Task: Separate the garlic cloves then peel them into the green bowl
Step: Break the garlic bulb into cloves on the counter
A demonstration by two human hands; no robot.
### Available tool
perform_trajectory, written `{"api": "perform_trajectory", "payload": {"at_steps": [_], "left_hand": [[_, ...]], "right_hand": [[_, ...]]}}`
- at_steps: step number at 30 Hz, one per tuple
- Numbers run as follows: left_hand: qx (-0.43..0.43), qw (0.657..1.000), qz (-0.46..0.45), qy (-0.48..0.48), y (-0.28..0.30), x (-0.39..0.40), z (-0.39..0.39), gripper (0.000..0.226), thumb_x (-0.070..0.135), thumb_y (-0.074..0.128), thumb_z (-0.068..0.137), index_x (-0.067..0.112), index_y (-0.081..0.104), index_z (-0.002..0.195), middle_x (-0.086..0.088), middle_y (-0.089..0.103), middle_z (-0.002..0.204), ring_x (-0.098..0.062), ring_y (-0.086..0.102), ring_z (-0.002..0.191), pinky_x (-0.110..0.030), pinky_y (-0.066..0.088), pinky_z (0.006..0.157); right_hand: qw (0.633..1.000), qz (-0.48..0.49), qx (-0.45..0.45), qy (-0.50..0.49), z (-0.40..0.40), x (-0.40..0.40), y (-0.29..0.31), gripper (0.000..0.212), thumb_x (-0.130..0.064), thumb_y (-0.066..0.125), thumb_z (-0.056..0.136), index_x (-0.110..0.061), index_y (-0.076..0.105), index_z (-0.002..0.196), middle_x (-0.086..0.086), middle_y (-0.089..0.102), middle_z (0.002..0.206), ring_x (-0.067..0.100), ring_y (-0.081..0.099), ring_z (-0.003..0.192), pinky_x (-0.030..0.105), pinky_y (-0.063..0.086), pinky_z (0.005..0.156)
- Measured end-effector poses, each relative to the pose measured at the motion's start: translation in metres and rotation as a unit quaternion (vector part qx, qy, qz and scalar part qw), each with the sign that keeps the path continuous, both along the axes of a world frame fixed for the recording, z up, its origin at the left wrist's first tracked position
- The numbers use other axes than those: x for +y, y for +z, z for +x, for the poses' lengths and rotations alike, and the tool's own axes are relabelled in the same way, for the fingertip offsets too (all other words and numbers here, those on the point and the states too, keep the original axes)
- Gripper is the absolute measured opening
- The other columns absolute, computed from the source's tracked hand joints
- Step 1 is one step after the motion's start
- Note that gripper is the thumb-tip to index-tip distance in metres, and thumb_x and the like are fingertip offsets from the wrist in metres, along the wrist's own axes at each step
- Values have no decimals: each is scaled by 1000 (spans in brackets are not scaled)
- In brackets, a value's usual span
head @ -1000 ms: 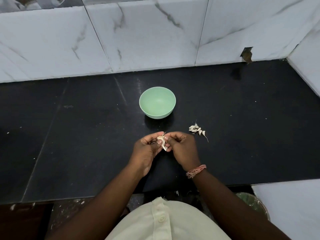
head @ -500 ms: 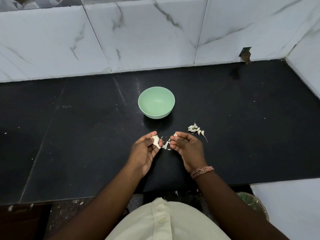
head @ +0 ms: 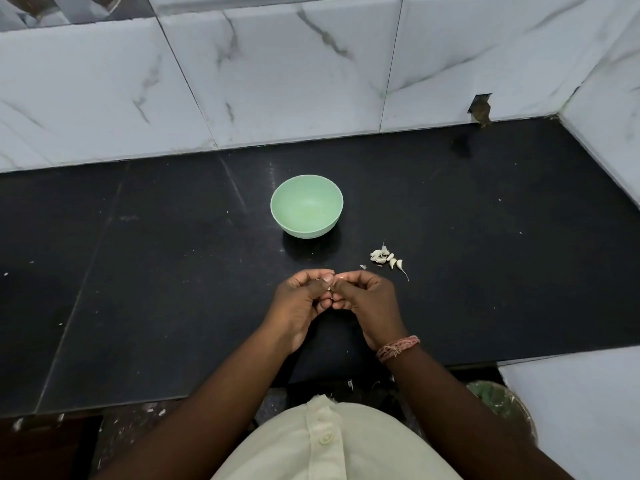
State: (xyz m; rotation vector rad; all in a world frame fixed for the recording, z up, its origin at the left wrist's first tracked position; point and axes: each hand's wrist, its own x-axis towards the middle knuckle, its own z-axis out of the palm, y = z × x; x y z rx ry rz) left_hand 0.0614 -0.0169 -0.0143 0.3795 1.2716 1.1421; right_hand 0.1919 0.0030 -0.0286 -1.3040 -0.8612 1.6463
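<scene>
The green bowl [head: 307,204] stands empty on the black counter, beyond my hands. A small pile of unpeeled garlic cloves [head: 385,258] lies to its lower right. My left hand [head: 300,299] and my right hand [head: 366,299] meet fingertip to fingertip over the counter in front of the bowl. Both have curled fingers pinching a garlic clove [head: 329,289] between them, and only a sliver of it shows. A thread band is on my right wrist.
The black counter [head: 138,271] runs to a white marble-tiled wall [head: 277,81] at the back and on the right. A scrap of garlic skin [head: 363,267] lies near the pile. A round bin [head: 502,407] sits below the counter's front edge at right.
My hands had parted, the left holding the clove while bits of skin fell between them. They have come back together around the clove, hiding most of it.
</scene>
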Motion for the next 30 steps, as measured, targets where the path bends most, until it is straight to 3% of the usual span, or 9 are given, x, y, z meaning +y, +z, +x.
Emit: {"api": "perform_trajectory", "payload": {"at_steps": [4,8,10,12,13,17,22,25,30], "left_hand": [[-8,999,-20,41,0,0,-3,14,3,59,98,6,73,100,-5,71,79,-10,62,66,-19,55,63],[-27,996,-30,74,-1,1,-5,10,10,64,97,8,74,97,-1,68,76,-8,59,61,-17,53,59],[-30,996,-34,76,-2,0,-3,8,13,66,95,8,73,97,0,69,76,-7,60,59,-17,53,57],[-25,996,-39,74,-2,-1,-2,8,14,68,94,8,73,98,0,72,76,-5,62,58,-16,52,57],[-23,996,-41,73,-2,-1,-2,8,14,69,94,8,73,97,0,73,77,-5,62,58,-16,52,57],[-17,996,-48,79,-3,-1,-3,5,13,72,91,8,72,93,-2,72,74,-6,62,58,-16,52,55],[-5,998,-50,39,-4,-1,-2,8,12,72,90,6,73,95,-3,71,73,-10,59,63,-16,51,55],[-8,998,-53,25,-4,0,-2,14,17,71,90,6,74,97,-2,72,78,-10,60,67,-17,53,57],[-52,995,-70,50,-5,4,-5,21,17,56,103,2,71,107,-6,71,86,-14,64,75,-23,60,65]], "right_hand": [[1000,-2,-8,6,-1,1,-1,9,2,64,96,8,71,98,19,72,82,17,67,66,27,58,60],[977,80,-193,43,-2,0,-8,27,4,52,98,-12,74,103,6,75,94,17,71,83,31,61,74],[931,155,-322,68,-3,-2,-5,21,-3,61,93,-13,76,102,1,76,103,12,69,102,30,55,91],[902,206,-378,44,-3,-4,3,8,-15,74,88,-9,75,82,2,76,97,10,66,108,30,51,91],[894,221,-389,27,-3,-3,4,16,-20,79,85,-9,71,76,2,74,92,11,67,105,33,50,87],[878,283,-385,33,0,2,2,31,-20,85,75,-18,57,89,-6,55,97,11,56,88,25,46,78],[878,287,-363,124,1,4,2,27,-10,68,88,-22,76,111,-6,62,102,8,60,88,22,48,82],[897,275,-336,80,4,4,-3,15,-9,70,90,-19,79,98,-9,69,92,4,64,88,19,48,82],[939,131,-310,-68,23,15,-7,7,-16,72,91,-17,73,84,-11,72,81,-1,65,76,22,51,76]]}}
